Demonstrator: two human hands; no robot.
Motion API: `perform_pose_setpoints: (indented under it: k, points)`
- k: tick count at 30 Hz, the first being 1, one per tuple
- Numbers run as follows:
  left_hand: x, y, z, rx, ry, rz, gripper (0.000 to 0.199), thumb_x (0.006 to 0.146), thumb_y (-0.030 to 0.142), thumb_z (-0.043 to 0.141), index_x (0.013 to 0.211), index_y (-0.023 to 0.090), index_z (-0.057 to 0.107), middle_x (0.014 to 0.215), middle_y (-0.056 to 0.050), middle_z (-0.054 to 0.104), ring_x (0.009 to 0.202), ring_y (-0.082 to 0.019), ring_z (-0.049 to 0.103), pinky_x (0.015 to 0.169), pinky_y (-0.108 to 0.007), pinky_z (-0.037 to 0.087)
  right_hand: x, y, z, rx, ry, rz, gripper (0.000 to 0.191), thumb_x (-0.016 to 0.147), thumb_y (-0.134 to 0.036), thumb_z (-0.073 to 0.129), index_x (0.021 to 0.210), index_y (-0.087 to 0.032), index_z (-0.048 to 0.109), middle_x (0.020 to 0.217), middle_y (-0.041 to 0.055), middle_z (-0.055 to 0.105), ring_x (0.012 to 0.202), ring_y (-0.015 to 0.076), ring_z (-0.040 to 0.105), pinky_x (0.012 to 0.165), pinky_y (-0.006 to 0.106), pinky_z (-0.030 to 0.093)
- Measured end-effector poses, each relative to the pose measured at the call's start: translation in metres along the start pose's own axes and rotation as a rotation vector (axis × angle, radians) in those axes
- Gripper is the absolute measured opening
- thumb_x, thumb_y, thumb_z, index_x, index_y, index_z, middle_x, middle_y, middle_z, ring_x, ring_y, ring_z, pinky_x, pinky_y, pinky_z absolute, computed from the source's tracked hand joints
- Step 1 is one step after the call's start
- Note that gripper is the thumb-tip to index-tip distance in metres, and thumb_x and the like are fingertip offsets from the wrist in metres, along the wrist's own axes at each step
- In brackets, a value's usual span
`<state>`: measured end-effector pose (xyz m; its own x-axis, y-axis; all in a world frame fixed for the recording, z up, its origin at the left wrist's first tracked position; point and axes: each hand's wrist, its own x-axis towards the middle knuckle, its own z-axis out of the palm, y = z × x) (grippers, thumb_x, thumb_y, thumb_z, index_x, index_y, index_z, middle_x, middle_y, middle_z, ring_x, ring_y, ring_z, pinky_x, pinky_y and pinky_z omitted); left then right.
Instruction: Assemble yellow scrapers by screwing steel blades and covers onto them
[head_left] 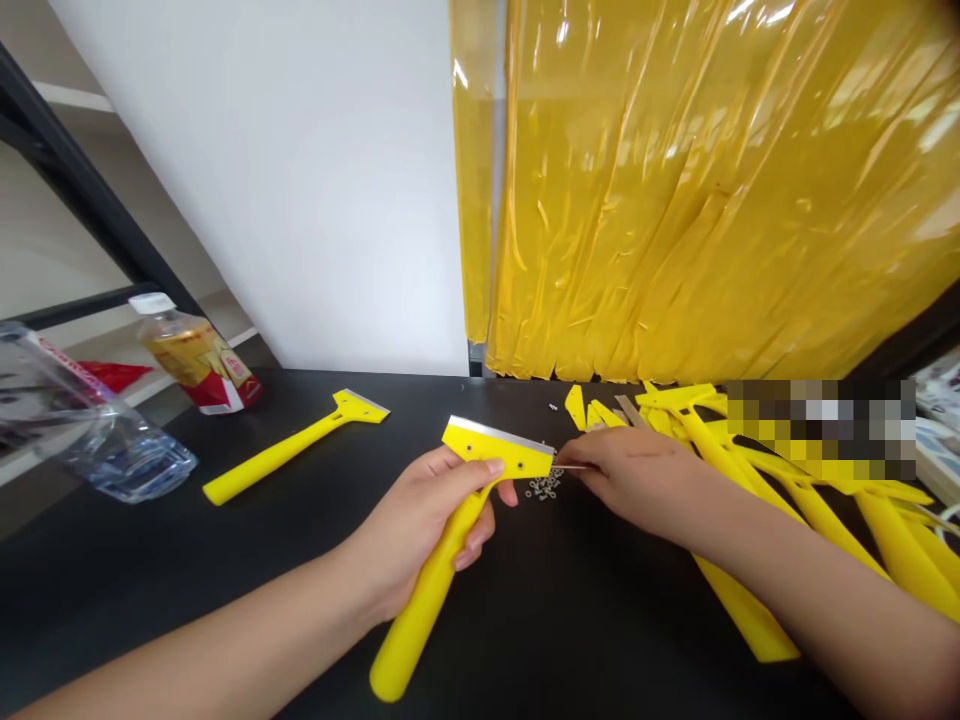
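A yellow scraper (427,585) with a metal blade along its head is held in my left hand (420,510), the thumb pressed on the head near two small holes. My right hand (637,475) is closed just right of the head, and a thin metal piece (574,467) shows between its fingertips and the head's right end. Whether that piece touches the head, I cannot tell. Small metal nuts and screws (544,487) lie in a pile between the hands. Another yellow scraper (277,458) lies on the black table (300,580) at the left.
Several yellow scraper handles (750,600) and head plates (575,407) are heaped at the right. A drink bottle (199,360) and a clear plastic container (124,450) are at the left. Behind the table are a white panel (300,180) and yellow plastic sheeting (675,200).
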<state>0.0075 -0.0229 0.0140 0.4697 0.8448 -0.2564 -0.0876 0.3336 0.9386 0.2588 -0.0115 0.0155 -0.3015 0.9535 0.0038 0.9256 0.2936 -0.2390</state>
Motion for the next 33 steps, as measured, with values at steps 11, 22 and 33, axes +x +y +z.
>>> perform_pose_setpoints:
  k: [11, 22, 33]
  points:
    - [-0.001, 0.001, 0.001, -0.009, 0.025, 0.006, 0.031, 0.097, 0.044, 0.062, 0.083, 0.016, 0.065, 0.048, 0.002, 0.054, 0.038, -0.008, 0.042, 0.043, -0.021, 0.031, 0.008, -0.004, 0.005, -0.11, -0.017, -0.02, 0.018, 0.091, -0.019, 0.055, 0.09, -0.026, 0.072, 0.093, 0.0034, 0.077, 0.089, 0.0231, 0.07, 0.071, 0.031, 0.043]
    - [-0.001, 0.001, 0.0, -0.005, 0.009, 0.002, 0.032, 0.097, 0.045, 0.061, 0.082, 0.016, 0.066, 0.047, 0.002, 0.052, 0.037, -0.008, 0.041, 0.042, -0.02, 0.031, 0.006, -0.004, 0.008, -0.032, -0.034, -0.018, 0.014, 0.089, -0.019, 0.057, 0.088, -0.027, 0.069, 0.091, 0.0028, 0.074, 0.088, 0.0223, 0.067, 0.072, 0.031, 0.04]
    - [-0.011, 0.003, 0.007, 0.01, -0.008, 0.088, 0.03, 0.1, 0.041, 0.06, 0.084, 0.016, 0.067, 0.046, 0.001, 0.055, 0.037, -0.008, 0.042, 0.042, -0.019, 0.033, 0.004, -0.008, -0.008, 0.509, -0.191, 0.089, 0.025, 0.096, -0.042, 0.051, 0.088, -0.023, 0.065, 0.074, -0.0007, 0.063, 0.052, 0.0109, 0.043, 0.05, 0.026, 0.032]
